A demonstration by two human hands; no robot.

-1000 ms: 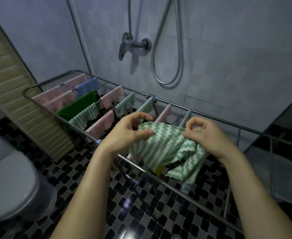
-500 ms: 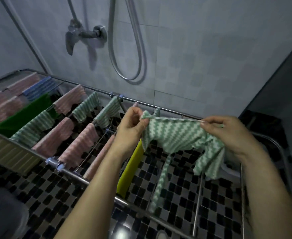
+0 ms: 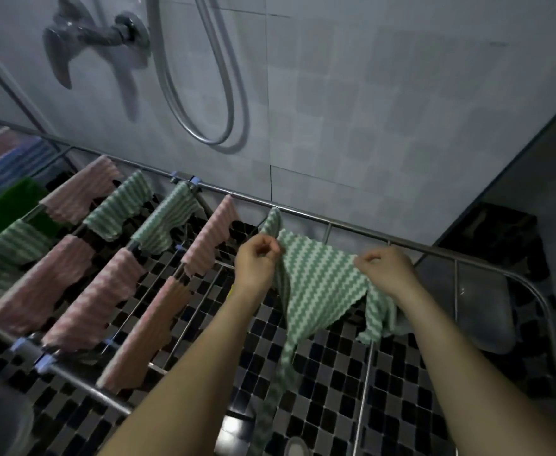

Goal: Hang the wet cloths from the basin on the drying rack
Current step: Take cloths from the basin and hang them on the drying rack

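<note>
A green-and-white zigzag cloth (image 3: pixel 319 281) is stretched between my hands above the right part of the metal drying rack (image 3: pixel 362 227). My left hand (image 3: pixel 256 258) pinches its upper left corner and my right hand (image 3: pixel 385 269) pinches its upper right corner. The cloth's lower edge hangs down between the rack's rods. Several pink and green striped cloths (image 3: pixel 112 291) hang over the rods to the left. No basin can be seen clearly.
A shower tap (image 3: pixel 89 37) and hose loop (image 3: pixel 204 93) hang on the tiled wall behind the rack. Below is a black-and-grey mosaic floor (image 3: pixel 329 390). A grey stool or tub (image 3: pixel 480 307) stands beyond the rack's right end.
My view and both hands have shifted right along the rack. The bunched cloth has been spread out flat between my hands and lowered toward the right-hand rods.
</note>
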